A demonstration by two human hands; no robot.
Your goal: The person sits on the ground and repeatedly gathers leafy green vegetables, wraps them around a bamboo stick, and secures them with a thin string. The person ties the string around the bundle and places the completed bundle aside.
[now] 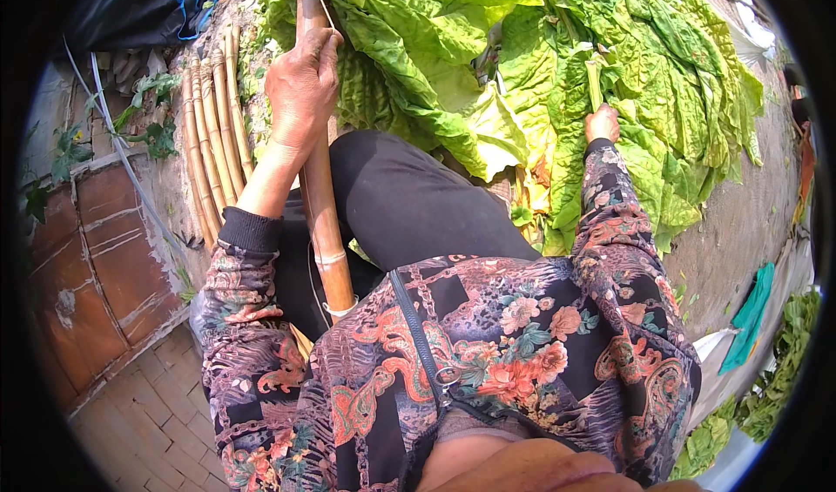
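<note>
Head view: the left hand [302,83] was closed round a thick bamboo pole [320,187], which ran from near the lap up to the far leaf pile; grip sat approx. on the pole's upper third. The right hand [602,124] reached far right into large green leaves [557,65], fingers curled at a leaf stalk [594,83]; whether it truly pinched the stalk couldn't be told, as the fingertips were buried. Judged handling: pole stiff, smooth, fairly heavy, best held mid-shaft or at a node; leaves soft, floppy, tear-prone, best taken by the stalk/midrib. A bundle of thinner bamboo sticks [213,135] lay at left, just beside the pole. Hidden/unclear: pole's far tip under leaves, its near end behind the patterned sleeve [252,318]; rim of the view dark, right-edge items indistinct.
</note>
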